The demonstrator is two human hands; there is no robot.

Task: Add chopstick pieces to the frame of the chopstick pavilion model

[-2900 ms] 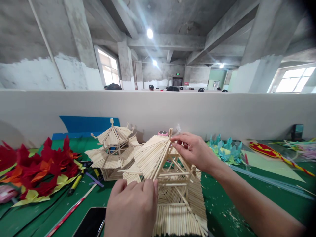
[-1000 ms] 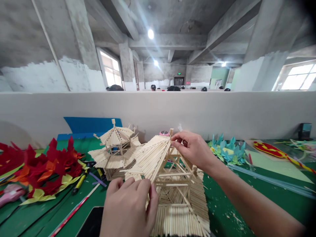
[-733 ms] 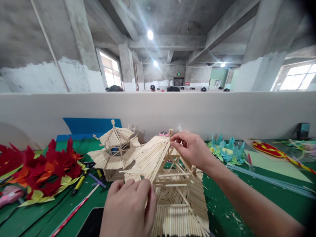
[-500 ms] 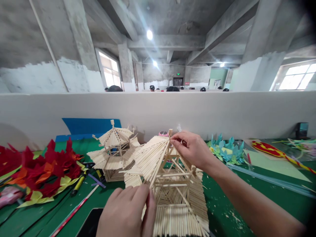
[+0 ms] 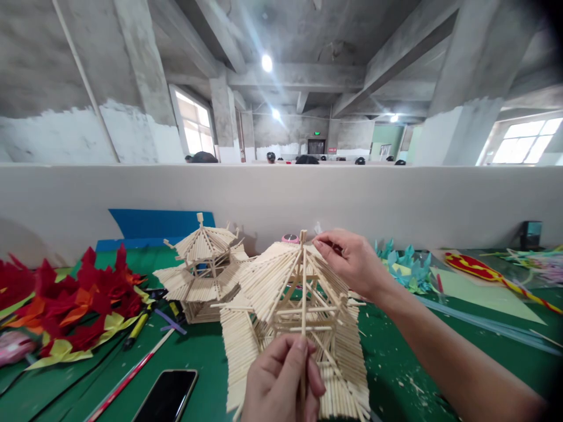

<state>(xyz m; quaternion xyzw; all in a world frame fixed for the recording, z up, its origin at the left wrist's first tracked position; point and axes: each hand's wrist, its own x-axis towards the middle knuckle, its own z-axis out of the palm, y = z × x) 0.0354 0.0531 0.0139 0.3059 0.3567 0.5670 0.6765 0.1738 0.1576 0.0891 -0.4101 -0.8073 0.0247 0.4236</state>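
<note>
A half-built pavilion model of thin wooden sticks stands on the green table in front of me. My left hand is closed on a single wooden stick that leans up against the open roof frame toward the peak. My right hand pinches the top of the roof near the peak, fingers closed on the sticks there. A finished stick pavilion stands behind and to the left.
Red, orange and yellow paper flowers lie at the left. A black phone, a red stick and a yellow pen lie on the green mat. Teal paper flowers and coloured paper sit at right. A white partition wall runs behind.
My left hand has moved right from the roof's left slope to the front and now holds one stick upright against the frame. The model has turned slightly. My right hand stays at the peak.
</note>
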